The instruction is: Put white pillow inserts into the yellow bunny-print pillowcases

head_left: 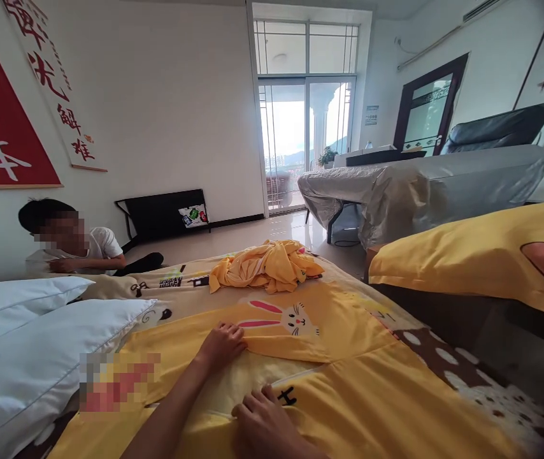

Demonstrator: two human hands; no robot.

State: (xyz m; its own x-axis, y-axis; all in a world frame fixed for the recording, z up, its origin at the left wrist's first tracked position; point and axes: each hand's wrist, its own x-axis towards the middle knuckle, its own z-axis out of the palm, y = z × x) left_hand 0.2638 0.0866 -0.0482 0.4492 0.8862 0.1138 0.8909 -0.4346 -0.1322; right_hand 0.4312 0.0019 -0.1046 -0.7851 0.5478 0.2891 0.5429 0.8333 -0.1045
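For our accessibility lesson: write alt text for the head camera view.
Two bare hands, left and right, press flat on a yellow rabbit-print cover on a bed. Beyond lies a crumpled yellow cloth; white pillows sit left.

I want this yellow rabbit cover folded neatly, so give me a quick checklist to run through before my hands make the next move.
1. Left hand flat on the yellow rabbit cover, at its folded edge: ok.
2. Right hand resting on the cover, nearer the camera: ok.
3. Cover smooth around the hands: not ok, creases show.
4. Crumpled yellow cloth lies apart, beyond the cover: ok.
5. White pillows overlap the cover's left edge: cannot tell.
6. Seated person stays off the bed: ok.
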